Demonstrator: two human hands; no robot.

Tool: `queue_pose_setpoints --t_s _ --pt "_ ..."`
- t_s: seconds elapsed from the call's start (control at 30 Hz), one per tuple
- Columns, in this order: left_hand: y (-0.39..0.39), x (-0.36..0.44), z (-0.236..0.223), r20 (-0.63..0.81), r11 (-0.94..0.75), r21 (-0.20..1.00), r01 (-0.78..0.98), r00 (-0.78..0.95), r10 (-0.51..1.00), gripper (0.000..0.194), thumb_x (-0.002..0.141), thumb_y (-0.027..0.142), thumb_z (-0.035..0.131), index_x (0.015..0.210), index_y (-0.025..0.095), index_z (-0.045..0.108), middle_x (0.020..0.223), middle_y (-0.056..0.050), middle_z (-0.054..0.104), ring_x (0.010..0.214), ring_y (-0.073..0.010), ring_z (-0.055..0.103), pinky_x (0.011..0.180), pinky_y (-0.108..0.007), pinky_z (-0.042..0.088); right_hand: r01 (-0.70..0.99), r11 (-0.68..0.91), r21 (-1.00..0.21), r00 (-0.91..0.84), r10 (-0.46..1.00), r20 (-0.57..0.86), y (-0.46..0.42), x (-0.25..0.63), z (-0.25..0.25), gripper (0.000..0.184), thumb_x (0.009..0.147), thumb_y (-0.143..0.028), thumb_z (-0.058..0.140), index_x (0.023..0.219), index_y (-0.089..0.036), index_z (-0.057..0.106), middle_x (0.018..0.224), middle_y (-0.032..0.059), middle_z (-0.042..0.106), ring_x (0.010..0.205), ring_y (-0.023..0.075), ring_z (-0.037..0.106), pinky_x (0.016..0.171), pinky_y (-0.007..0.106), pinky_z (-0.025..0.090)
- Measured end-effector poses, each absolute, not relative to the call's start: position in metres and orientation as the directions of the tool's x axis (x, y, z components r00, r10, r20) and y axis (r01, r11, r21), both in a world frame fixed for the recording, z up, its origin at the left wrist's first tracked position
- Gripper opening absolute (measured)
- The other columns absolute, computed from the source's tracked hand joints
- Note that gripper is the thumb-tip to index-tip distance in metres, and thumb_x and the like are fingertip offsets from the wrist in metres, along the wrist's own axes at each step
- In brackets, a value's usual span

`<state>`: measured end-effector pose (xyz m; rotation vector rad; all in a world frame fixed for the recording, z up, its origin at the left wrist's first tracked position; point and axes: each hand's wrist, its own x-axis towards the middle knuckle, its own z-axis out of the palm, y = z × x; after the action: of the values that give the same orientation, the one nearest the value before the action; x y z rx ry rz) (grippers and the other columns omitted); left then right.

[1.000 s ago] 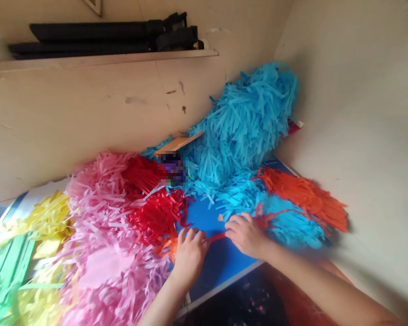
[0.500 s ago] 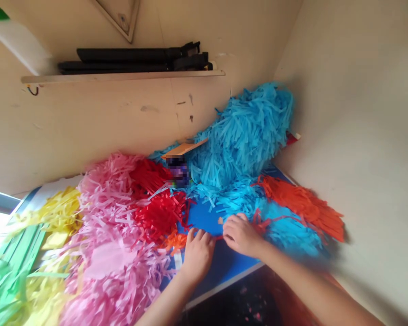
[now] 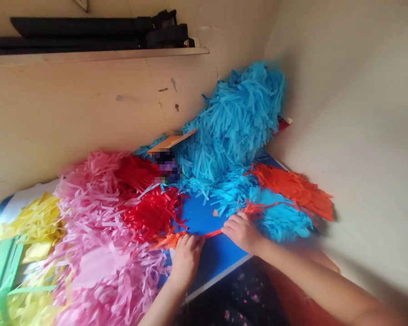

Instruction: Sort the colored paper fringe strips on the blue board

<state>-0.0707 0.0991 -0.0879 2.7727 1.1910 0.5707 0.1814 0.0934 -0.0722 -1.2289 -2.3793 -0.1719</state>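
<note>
A red-orange paper strip [image 3: 212,234] stretches between my two hands above the blue tabletop [image 3: 195,217]. My left hand [image 3: 187,258] is closed on its left end, where orange fringe [image 3: 166,241] spreads out past the fingers. With fingers curled, my right hand [image 3: 242,231] grips the other end. Beyond it, orange strands [image 3: 256,208] trail over blue fringe [image 3: 284,222] toward a bundle of orange fringed paper [image 3: 294,190]. My fingertips are partly hidden from the camera.
Pink fringe [image 3: 98,217] and red fringe [image 3: 153,213] are heaped left of my hands; yellow [image 3: 41,217] and green paper [image 3: 2,271] lie farther left. A tall blue fringe pile [image 3: 241,117] leans in the corner. Above runs a wall shelf [image 3: 105,57] holding black objects [image 3: 88,29].
The view has shifted, so the shelf sits higher and farther left. My hands are slightly farther apart, and more of the strip shows between them.
</note>
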Motion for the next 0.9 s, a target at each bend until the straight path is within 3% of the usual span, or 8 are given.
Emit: queue_pose_setpoints --t_s 0.2,0.5,0.9 --pt "0.097 -0.075 -0.086 0.313 -0.664 0.221 0.714 0.593 0.742 0.028 0.096 0.013 0.048 0.106 0.021 0.073 0.097 -0.006 0.072 0.086 -0.0221 0.06 0.08 -0.037 0.046 0.768 0.622 -0.153 -0.494 0.727 0.477 0.095 0.19 -0.08 0.023 0.1 -0.014 0.051 0.085 -0.02 0.068 0.081 0.0007 0.068 0.081 0.0162 0.054 0.081 0.034 0.032" --pt "0.104 -0.077 -0.085 0.28 -0.606 0.318 0.729 0.538 0.795 0.03 0.1 0.025 0.045 0.09 0.018 0.073 0.086 -0.006 0.07 0.079 -0.0192 0.061 0.073 -0.032 0.047 0.719 0.506 -0.476 -0.383 0.86 0.336 0.103 0.203 -0.081 0.02 0.085 -0.024 0.076 0.068 -0.021 0.067 0.076 -0.0007 0.066 0.08 0.0171 0.058 0.08 0.034 0.036" --pt "0.105 -0.059 -0.065 0.095 -0.469 0.252 0.846 0.461 0.882 0.028 0.096 0.022 0.046 0.08 0.02 0.069 0.079 -0.007 0.066 0.076 -0.0232 0.061 0.069 -0.035 0.041 0.735 0.457 -0.501 -0.378 0.89 0.257 0.107 0.197 -0.074 0.02 0.08 -0.01 0.071 0.066 -0.019 0.06 0.075 -0.0005 0.063 0.079 0.017 0.056 0.078 0.031 0.04"
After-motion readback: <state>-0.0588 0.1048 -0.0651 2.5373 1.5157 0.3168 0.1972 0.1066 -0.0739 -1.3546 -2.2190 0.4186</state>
